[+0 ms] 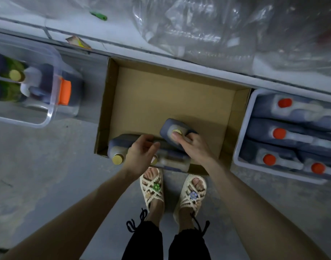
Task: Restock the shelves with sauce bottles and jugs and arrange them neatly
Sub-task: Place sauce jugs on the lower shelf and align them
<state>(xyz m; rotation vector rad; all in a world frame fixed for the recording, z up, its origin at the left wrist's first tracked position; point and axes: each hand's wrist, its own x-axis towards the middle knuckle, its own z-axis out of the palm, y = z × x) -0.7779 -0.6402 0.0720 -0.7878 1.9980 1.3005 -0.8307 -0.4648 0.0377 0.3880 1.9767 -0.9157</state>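
An open cardboard box (172,94) sits on the floor against the shelf base. Dark sauce jugs with gold caps stand along its near wall. My right hand (191,145) grips the top of one jug (170,128), thumb over its gold cap. My left hand (140,154) hovers with loosely curled fingers over the handle of another jug (119,145), holding nothing I can see. A third jug (172,162) stands between my wrists, mostly hidden by them.
A white bin (241,139) at right holds several dark jugs with red caps. At left a clear tub (50,111) with an orange latch holds bottles. Crumpled clear plastic covers the shelf above. My sandalled feet stand right before the box.
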